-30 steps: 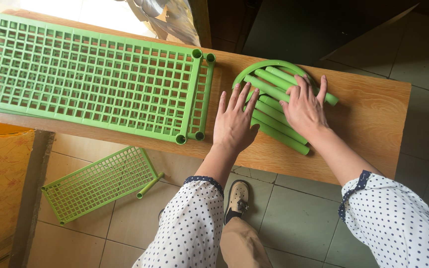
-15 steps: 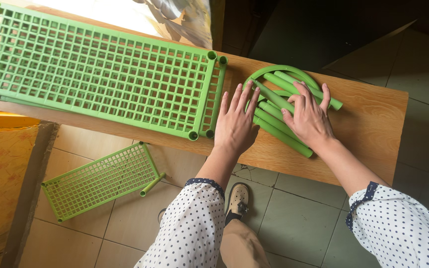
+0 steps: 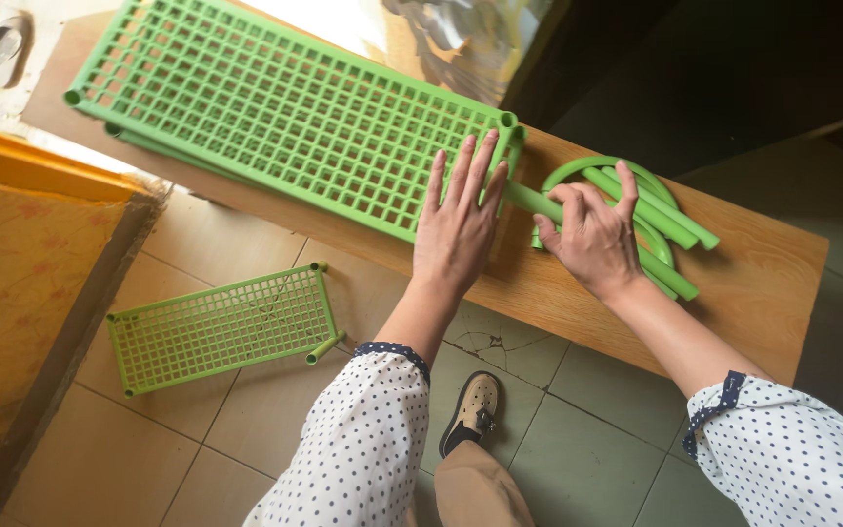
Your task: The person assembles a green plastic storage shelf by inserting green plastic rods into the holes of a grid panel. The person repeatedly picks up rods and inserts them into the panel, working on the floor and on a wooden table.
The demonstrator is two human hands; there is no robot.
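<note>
Left hand (image 3: 458, 229) is lying flat, fingers spread wide, on the end of the green grid shelf (image 3: 285, 112) on the wooden bench (image 3: 753, 283). Right hand (image 3: 589, 234) is closing its fingers around one green tube (image 3: 535, 201), beside the tube pile (image 3: 661, 220).

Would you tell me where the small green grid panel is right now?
In the head view, the small grid panel lies flat on the tiled floor at lower left, below the wooden bench, with a short green tube at its right corner.
</note>
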